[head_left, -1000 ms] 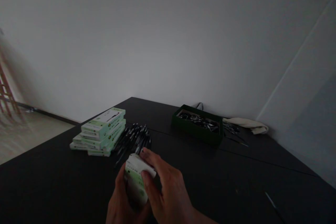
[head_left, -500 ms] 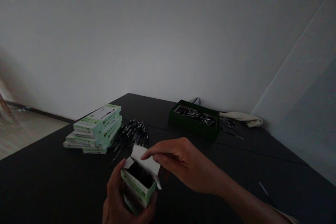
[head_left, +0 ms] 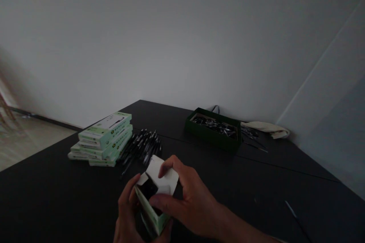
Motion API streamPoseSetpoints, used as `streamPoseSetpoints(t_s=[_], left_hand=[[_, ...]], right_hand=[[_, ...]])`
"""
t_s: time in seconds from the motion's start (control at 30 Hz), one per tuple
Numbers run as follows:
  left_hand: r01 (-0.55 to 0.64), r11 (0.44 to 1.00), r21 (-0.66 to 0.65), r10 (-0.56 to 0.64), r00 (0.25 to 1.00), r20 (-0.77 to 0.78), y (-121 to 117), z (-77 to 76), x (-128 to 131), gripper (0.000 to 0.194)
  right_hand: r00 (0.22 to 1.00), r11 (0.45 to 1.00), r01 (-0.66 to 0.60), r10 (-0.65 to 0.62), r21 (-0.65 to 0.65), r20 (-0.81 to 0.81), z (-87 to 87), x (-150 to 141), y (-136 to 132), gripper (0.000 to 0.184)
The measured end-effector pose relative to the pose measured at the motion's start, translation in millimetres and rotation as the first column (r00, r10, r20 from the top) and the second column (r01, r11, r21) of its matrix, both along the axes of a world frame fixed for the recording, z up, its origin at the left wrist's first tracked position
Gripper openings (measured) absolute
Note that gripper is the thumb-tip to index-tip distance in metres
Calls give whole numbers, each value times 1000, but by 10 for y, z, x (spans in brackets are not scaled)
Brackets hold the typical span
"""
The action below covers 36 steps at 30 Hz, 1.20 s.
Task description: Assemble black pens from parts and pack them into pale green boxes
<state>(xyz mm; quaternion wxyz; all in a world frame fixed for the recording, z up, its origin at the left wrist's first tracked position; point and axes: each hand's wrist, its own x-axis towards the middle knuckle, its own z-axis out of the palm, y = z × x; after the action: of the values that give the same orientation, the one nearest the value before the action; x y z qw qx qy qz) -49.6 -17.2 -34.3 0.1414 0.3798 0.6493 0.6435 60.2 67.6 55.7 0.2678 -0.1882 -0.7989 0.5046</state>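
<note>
My left hand (head_left: 128, 216) grips a small green-and-white carton (head_left: 151, 205) from below, near the front of the black table (head_left: 57, 193). Its top end is open and dark inside. My right hand (head_left: 185, 201) is closed on the carton's white top flap (head_left: 162, 176), thumb at the opening and forefinger over the flap. Just beyond lies a loose pile of black pens (head_left: 142, 146).
A stack of like green cartons (head_left: 102, 138) lies at the left beside the pens. A dark green tray of pen parts (head_left: 213, 129) stands at the back, with a pale cloth (head_left: 268, 128) to its right. One thin stick (head_left: 295, 218) lies at the right front.
The carton's top end went from closed to open. My right hand lifted the flap away, then came back and closed over it at the opening.
</note>
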Motion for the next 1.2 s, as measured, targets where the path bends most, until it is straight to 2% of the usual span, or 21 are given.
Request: streamPoseSetpoints(t_s=[0.1,0.23,0.43,0.57,0.67,0.77,0.93,1.0,1.03,1.13,1.2], left_hand=[[-8,1000,-19,7,997,-81,10,-17,-11,80],[-26,992,-120,8,989,-149,7,-25,-43,84],[-8,988,-152,-19,984,-175,-10,57,-39,82],[87,986,-141,-105,987,-125,21,-7,-84,72],[105,974,-200,-141,975,-175,41,-41,-103,74],[61,963,-264,-104,983,-154,32,32,-47,72],[54,971,-232,-91,985,-150,8,143,48,62],[55,974,-219,-92,983,-161,5,133,47,61],[55,974,-219,-92,983,-162,6,125,43,61],[47,971,-233,-86,984,-156,11,116,39,64],[47,970,-240,-85,985,-153,14,128,44,67]], right_hand=[[998,988,45,-37,146,-56,-43,-24,-62,50],[999,938,32,-24,345,-28,-18,3,-125,40],[987,903,-24,-46,429,151,-23,9,-211,54],[971,866,5,-123,500,204,-92,-41,-260,62],[976,832,77,-177,550,130,-115,-74,-287,50],[980,818,161,-200,553,10,-134,-103,-306,49],[961,776,276,-244,567,-133,-215,-166,-336,45],[953,783,302,-248,544,-172,-226,-178,-352,41],[947,810,320,-262,490,-185,-222,-178,-359,38],[925,913,366,-336,180,-178,-199,-160,-378,22],[913,928,372,-365,8,-181,-206,-150,-387,14]])
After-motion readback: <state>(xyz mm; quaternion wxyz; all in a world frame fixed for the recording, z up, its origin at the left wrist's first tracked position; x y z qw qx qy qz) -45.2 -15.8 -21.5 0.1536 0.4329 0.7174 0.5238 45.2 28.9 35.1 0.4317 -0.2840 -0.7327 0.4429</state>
